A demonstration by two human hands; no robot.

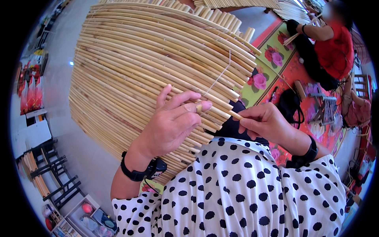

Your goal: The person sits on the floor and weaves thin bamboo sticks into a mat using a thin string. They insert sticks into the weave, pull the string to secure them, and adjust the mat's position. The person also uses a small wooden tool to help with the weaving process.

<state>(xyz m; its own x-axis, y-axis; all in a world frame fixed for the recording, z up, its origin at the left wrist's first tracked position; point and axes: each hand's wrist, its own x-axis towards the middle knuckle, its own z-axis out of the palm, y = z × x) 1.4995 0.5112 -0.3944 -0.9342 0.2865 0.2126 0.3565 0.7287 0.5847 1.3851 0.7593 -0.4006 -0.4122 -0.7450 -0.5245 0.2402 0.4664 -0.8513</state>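
Left hand flat on reed mat; right hand pinching reed end.

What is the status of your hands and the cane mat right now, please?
Left hand flat on the cane mat, fingers spread. Right hand pinching one cane stick at the mat's edge. White thread hanging across the canes; nothing blocking.

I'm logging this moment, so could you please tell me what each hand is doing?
Left hand: open, fingers pressed on the reed mat.
Right hand: closed, pinching a reed's end.
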